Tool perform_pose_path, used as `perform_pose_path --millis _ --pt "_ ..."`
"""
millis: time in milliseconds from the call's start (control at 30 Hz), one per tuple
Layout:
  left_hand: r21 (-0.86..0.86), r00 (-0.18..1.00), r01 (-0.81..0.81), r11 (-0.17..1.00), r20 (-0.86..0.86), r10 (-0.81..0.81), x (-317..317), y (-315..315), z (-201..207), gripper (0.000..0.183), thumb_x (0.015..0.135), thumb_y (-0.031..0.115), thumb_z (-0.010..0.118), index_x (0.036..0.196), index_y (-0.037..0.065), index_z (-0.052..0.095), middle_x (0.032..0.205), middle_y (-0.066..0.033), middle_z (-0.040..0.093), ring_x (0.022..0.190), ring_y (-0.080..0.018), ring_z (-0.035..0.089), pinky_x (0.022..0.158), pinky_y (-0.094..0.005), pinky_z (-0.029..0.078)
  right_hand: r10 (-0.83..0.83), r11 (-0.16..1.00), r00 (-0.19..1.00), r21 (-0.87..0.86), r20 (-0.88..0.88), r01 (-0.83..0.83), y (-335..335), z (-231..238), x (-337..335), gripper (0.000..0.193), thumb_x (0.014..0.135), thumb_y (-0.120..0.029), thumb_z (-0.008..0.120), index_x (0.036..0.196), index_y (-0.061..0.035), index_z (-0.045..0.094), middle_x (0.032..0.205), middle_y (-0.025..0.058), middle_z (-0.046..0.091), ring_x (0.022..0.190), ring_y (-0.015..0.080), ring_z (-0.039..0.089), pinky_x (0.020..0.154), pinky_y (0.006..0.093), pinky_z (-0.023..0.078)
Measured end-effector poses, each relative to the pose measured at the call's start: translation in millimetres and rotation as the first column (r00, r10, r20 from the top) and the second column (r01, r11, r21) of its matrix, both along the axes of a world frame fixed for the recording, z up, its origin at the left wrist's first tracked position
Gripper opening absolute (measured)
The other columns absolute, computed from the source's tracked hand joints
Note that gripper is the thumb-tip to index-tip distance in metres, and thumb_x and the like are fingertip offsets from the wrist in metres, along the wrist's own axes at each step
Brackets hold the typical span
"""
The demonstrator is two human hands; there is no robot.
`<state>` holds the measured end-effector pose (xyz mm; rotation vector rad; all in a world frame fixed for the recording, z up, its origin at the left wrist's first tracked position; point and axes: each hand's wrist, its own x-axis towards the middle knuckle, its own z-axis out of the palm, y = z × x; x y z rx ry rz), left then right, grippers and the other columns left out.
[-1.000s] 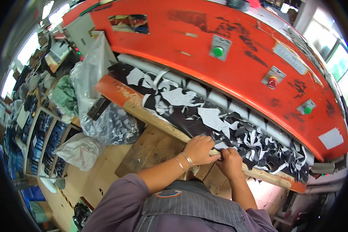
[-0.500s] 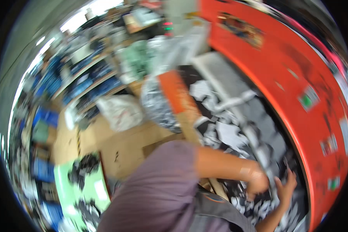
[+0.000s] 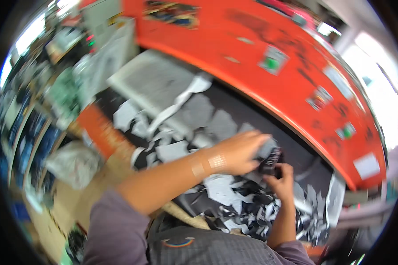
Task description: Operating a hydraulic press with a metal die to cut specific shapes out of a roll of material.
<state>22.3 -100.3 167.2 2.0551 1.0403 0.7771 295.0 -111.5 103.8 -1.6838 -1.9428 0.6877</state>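
Note:
Both hands work close together over a work surface strewn with cut pieces. A dark, glossy bundle of what looks like cut sheet material (image 3: 272,162), with light marks along it, is between them. My left hand (image 3: 244,152) reaches across from the left with its fingers bent at the grey upper end of the bundle; blur hides how they grip. From below, my right hand (image 3: 282,180) pinches the bundle's lower edge between thumb and fingers. Black and white scraps (image 3: 252,212) lie heaped under both wrists. Grey cut pieces (image 3: 221,126) are spread on the black sheet beyond my left hand.
A large red machine beam (image 3: 234,57) runs low across the back. At the far left lies a pale grey slab (image 3: 150,73). An orange-red edge panel (image 3: 104,132) borders the bed, with a white plastic sack (image 3: 75,164) and shelves (image 3: 28,132) further left.
The view has swung to the right, toward the red beam. My left hand has come up from the scraps to meet my right hand, and the dark bundle now shows between them.

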Motion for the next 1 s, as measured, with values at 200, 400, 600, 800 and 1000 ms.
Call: perform_pose_path --millis 200,400,600,800,1000 --pt "-0.239 0.939 0.263 0.935 0.287 -0.191 57 -21 -111 0.111 0.066 0.013 0.081 0.151 0.006 0.010 0.147 -0.0237 0.029 0.134 -0.0325 0.037 0.110 -0.0367 0.031 0.137 0.973 0.899 -0.113 -0.416 -0.201 -72 -41 -12 0.057 0.070 -0.029 0.082 0.114 -0.0021 0.061 0.121 0.0199 0.046 0.116 0.0327 0.045 0.100 0.0396 0.035" --pt "-0.506 0.979 0.070 0.860 -0.132 -0.157 39 -47 -134 0.054 0.079 0.020 0.071 0.124 0.002 0.049 0.092 -0.0188 0.067 0.081 -0.0302 0.067 0.071 -0.0409 0.051 0.047 0.957 0.943 -0.255 -0.330 -0.137 -51 -30 11 0.062 0.067 -0.039 0.083 0.116 -0.0062 0.063 0.125 0.0207 0.044 0.122 0.0349 0.041 0.103 0.0403 0.034" --pt "-0.007 0.887 -0.053 0.999 -0.460 0.044 23 -51 -69 0.066 0.073 0.030 0.078 0.122 -0.003 0.047 0.111 -0.0201 0.058 0.106 -0.0348 0.053 0.093 -0.0414 0.042 -0.083 0.996 0.975 0.031 0.207 0.078 57 -34 93 0.069 0.057 -0.041 0.085 0.114 -0.0077 0.063 0.138 0.0238 0.040 0.126 0.0381 0.039 0.104 0.0424 0.039" --pt "-0.118 0.978 -0.197 0.973 -0.098 0.186 113 -4 -68 0.073 0.078 0.023 0.072 0.138 -0.001 0.037 0.123 -0.0194 0.059 0.098 -0.0268 0.059 0.088 -0.0366 0.045 0.005 0.998 0.959 0.052 0.282 -0.021 100 -41 137 0.077 0.060 -0.039 0.084 0.126 -0.0095 0.056 0.142 0.0182 0.040 0.126 0.0355 0.041 0.104 0.0403 0.040" --pt "-0.058 0.953 -0.290 0.955 -0.106 0.283 202 44 -133 0.083 0.082 0.018 0.063 0.146 -0.004 0.016 0.130 -0.0171 0.056 0.119 -0.0333 0.051 0.108 -0.0453 0.028 -0.102 0.905 0.994 0.420 0.046 0.074 74 -58 191 0.076 0.073 -0.043 0.075 0.130 -0.0006 0.049 0.131 0.0228 0.052 0.122 0.0387 0.047 0.101 0.0449 0.037"
